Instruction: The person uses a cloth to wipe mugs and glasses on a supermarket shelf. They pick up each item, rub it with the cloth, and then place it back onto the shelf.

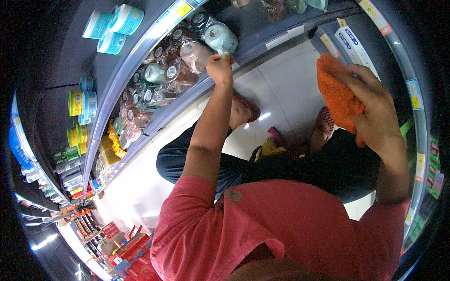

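Note:
My left hand (220,68) pinches the clear plastic wrap at the near end of a pale green bottle (220,37), which lies at the end of a low shelf. Beside it lie several plastic-wrapped bottles, among them a pinkish-beige bottle (195,54) and a brown bottle (180,73). Over on the right, my right hand (374,102) is closed on a crumpled orange cloth (339,95), held up in front of a box on the opposite shelf side. The cloth touches none of the bottles.
Turquoise and white tubs (121,23) stand on the upper left shelf, behind its curved price rail (140,42). A white box (357,49) lies on the right shelf. My feet and a yellow cloth-like item (272,149) are on the tiled floor (281,80). Red cartons (140,263) stand at the lower left.

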Demonstrator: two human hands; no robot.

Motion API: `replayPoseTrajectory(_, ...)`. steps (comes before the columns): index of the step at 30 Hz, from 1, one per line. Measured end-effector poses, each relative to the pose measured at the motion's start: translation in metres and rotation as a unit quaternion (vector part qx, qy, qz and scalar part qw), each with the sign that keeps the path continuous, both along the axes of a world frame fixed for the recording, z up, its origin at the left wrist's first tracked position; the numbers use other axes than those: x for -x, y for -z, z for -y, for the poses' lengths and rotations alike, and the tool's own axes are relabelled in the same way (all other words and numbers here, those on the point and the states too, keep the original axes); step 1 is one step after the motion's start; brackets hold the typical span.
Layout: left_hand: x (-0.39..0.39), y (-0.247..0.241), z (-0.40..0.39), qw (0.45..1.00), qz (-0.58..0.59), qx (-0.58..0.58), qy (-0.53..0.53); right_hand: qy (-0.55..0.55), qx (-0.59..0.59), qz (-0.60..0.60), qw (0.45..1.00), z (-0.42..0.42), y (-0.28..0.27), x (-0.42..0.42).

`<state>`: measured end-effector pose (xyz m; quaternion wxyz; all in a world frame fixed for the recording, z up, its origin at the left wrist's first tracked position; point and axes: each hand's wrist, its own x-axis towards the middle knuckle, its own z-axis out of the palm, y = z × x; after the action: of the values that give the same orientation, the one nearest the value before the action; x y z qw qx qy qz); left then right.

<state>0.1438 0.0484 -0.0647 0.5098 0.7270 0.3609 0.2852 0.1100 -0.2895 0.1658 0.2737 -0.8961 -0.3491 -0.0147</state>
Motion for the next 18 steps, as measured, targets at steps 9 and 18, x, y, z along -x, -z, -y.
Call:
replayPoseTrajectory(9,-0.016,0.015,-0.025,0.997,0.051,0.052,-0.035,-0.031,0.026,-0.017,0.999,-0.001,-0.003,0.001)
replayPoseTrajectory(18,-0.011,0.0,-0.019,0.989,0.061,0.132,-0.027,-0.04,0.045,-0.017,0.998,-0.003,-0.002,0.001)
